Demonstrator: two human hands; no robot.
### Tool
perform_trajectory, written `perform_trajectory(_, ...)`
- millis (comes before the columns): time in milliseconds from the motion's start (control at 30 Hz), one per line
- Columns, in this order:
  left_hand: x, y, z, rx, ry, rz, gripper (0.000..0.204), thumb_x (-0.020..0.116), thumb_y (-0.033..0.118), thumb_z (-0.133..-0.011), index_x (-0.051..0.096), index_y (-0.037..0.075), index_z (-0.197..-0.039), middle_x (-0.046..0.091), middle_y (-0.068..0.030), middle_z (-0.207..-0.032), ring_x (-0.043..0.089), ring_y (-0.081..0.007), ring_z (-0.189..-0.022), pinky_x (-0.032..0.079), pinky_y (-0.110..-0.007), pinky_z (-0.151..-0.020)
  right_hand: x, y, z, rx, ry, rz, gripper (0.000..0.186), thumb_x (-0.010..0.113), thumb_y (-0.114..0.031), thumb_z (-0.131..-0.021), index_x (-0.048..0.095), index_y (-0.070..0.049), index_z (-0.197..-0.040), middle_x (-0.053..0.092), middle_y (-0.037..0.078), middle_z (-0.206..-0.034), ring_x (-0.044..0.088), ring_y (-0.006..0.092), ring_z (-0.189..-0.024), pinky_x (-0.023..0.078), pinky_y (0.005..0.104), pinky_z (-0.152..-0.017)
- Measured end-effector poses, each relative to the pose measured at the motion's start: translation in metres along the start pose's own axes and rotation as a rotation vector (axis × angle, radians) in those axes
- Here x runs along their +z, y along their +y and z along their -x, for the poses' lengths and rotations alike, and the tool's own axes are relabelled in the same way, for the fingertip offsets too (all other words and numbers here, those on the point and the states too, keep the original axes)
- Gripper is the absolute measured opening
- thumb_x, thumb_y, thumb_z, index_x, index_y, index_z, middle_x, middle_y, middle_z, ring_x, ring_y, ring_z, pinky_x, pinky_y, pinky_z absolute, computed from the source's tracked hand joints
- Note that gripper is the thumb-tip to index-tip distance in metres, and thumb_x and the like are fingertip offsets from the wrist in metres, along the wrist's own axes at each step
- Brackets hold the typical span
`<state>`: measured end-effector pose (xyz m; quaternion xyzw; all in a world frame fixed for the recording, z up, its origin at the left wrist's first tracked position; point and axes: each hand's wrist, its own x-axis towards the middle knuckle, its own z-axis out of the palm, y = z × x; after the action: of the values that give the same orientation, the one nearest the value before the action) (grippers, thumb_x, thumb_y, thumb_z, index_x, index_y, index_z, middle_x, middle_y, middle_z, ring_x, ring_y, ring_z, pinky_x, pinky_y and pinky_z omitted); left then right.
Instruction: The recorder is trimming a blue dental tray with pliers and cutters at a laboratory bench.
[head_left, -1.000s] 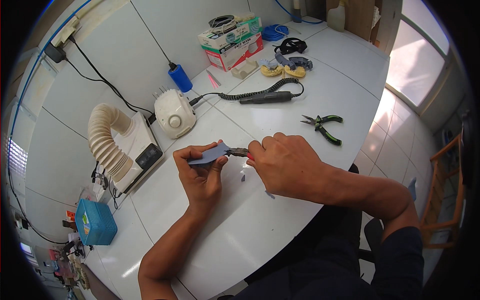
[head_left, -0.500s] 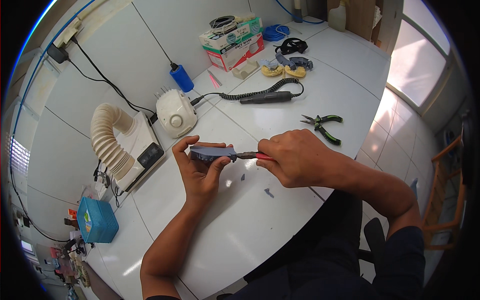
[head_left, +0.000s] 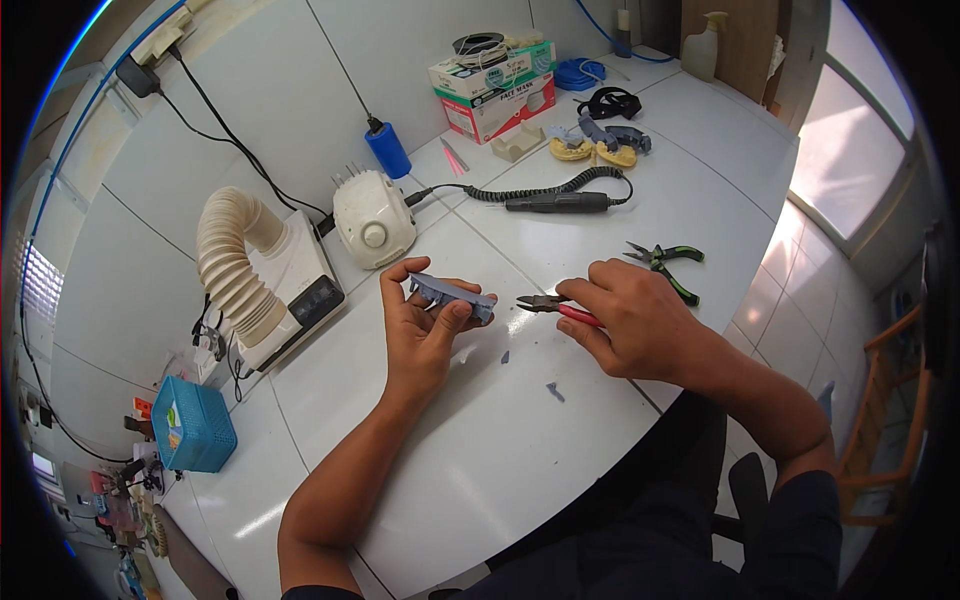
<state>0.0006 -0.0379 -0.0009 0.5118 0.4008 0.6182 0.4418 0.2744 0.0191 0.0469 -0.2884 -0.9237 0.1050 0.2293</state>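
Note:
My left hand grips a blue-grey piece shaped like a dental arch model with a ragged underside, thumb in front and fingers behind. The piece is tilted, its right end lower. In my right hand are red-handled side cutters, their jaws pointing left and slightly parted. A small gap separates the jaws from the piece's right end. Small blue-grey scraps lie on the white table below. Behind my right hand lie green-and-black pliers.
A black rotary handpiece with a coiled cord joins a white control unit. Left of it stands a machine with a ribbed hose. Face mask boxes and yellowish dental models sit at the back, a blue basket at left.
The cutters have come away from the piece's end, moving right. My left hand has tilted the piece, its right end going down. The whole view has shifted a little.

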Motion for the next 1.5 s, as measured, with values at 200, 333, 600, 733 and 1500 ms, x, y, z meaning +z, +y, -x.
perform_trajectory(200, -0.001, 0.0, 0.0, -0.012, 0.001, 0.019, 0.061, 0.072, 0.016, -0.104, 0.026, 0.01, -0.143, 0.067, -0.0209, -0.121, 0.075, -0.0355, -0.113, 0.067, -0.045, -0.095, 0.011, 0.004, 0.007, 0.031, 0.056, 0.066, 0.027, 0.077, -0.024, -0.094, 0.075, 0.001, -0.106, 0.056, 0.014, -0.091, 0.057, 0.0247, -0.068, 0.048, 0.0381, -0.063)
perform_trajectory(333, 0.0, 0.001, -0.001, -0.027, 0.008, 0.01, 0.061, 0.072, 0.016, -0.104, 0.026, 0.01, -0.142, 0.067, -0.0209, -0.121, 0.075, -0.0357, -0.112, 0.068, -0.045, -0.093, 0.02, 0.005, 0.01, -0.017, 0.144, 0.04, 0.029, 0.078, -0.024, -0.095, 0.074, 0.002, -0.106, 0.051, 0.017, -0.104, 0.059, 0.0256, -0.076, 0.05, 0.0371, -0.066)
perform_trajectory(600, -0.002, -0.003, 0.0, -0.007, 0.007, 0.061, 0.06, 0.071, 0.019, -0.105, 0.026, 0.012, -0.144, 0.066, -0.0201, -0.123, 0.073, -0.0369, -0.118, 0.066, -0.047, -0.099, 0.007, -0.02, 0.004, 0.12, 0.11, -0.283, 0.031, 0.076, -0.025, -0.099, 0.071, 0.002, -0.113, 0.054, 0.016, -0.1, 0.06, 0.0289, -0.075, 0.053, 0.0401, -0.071)
perform_trajectory(733, -0.004, 0.0, -0.003, -0.103, 0.003, 0.259, 0.06, 0.067, 0.028, -0.107, 0.028, 0.014, -0.152, 0.066, -0.0159, -0.124, 0.071, -0.0348, -0.122, 0.065, -0.044, -0.102, 0.013, -0.015, 0.003, 0.104, 0.047, -0.297, 0.03, 0.075, -0.025, -0.1, 0.071, 0.0, -0.117, 0.06, 0.015, -0.084, 0.061, 0.03, -0.073, 0.052, 0.0422, -0.069)
perform_trajectory(1500, -0.006, 0.003, -0.002, -0.13, -0.066, 0.281, 0.067, 0.068, 0.023, -0.106, 0.025, 0.014, -0.156, 0.064, -0.0149, -0.125, 0.069, -0.0371, -0.126, 0.058, -0.05, -0.11, 0.008, -0.044, -0.004, 0.006, 0.074, 0.099, 0.037, 0.07, -0.03, -0.103, 0.069, 0.003, -0.12, 0.067, 0.015, -0.084, 0.065, 0.029, -0.083, 0.05, 0.0431, -0.078)
